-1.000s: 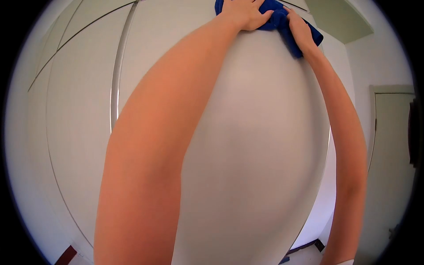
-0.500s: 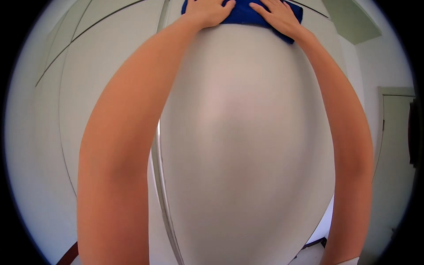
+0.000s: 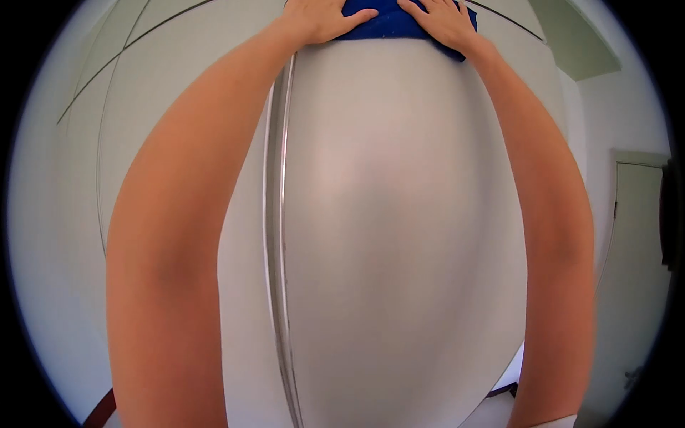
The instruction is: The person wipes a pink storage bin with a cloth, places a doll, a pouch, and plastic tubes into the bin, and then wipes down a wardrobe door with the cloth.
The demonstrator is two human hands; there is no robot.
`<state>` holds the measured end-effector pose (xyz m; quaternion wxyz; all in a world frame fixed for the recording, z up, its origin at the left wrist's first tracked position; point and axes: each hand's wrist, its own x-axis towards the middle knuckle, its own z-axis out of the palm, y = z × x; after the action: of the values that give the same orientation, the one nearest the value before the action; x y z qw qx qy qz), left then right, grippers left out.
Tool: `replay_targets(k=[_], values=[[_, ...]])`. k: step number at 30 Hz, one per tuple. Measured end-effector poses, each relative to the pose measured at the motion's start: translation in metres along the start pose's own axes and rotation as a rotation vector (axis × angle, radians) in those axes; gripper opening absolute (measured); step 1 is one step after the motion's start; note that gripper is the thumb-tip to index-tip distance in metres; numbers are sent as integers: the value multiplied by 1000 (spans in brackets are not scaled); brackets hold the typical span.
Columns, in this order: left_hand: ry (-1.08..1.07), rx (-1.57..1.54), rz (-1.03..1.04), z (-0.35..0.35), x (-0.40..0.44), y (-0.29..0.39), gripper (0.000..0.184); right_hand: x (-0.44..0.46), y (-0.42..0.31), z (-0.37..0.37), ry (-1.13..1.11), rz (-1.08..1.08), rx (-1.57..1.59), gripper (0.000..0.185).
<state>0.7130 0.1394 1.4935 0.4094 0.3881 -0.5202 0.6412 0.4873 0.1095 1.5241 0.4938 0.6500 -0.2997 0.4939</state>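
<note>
Both arms reach up to a dark blue cloth (image 3: 389, 23) at the top of the view, lying against a pale cabinet door (image 3: 399, 178). On the cloth's left end my left hand (image 3: 321, 18) lies flat, thumb stretched inward; its fingertips run out of view. My right hand (image 3: 442, 25) presses on the right part with fingers spread. The cloth's lower edge hangs a little below the right hand, and its top is cut off. Just below the left wrist is a shiny metal strip (image 3: 278, 200) running down the door's left edge.
Another pale panel (image 3: 242, 214) stands left of the strip. Thin dark seams cross the upper panels. A door (image 3: 638, 214) with a dark hanging thing (image 3: 668, 214) beside it is at the far right. Part of a pale floor shows at bottom right.
Both hands and the cloth have shifted left across the door, toward the metal strip. The left wrist now overlaps the strip's upper part. The view has shifted slightly.
</note>
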Motion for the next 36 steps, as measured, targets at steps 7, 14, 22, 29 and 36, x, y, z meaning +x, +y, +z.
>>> replay_targets(k=[7, 14, 22, 29, 36], values=[[-15, -154, -48, -16, -36, 8, 79, -31, -13, -5, 51, -43, -36, 66], [94, -8, 42, 7, -14, 7, 74, -37, 3, -24, 57, -51, 34, 66], [113, -23, 80, -33, -38, 21, 79, -60, 1, -32, 135, -138, -57, 97], [11, -106, 34, -51, -52, 24, 80, -69, -11, -49, 136, -245, -134, 98], [-19, -83, 95, -55, -35, 17, 72, -55, -1, -52, 113, -374, -15, 74]])
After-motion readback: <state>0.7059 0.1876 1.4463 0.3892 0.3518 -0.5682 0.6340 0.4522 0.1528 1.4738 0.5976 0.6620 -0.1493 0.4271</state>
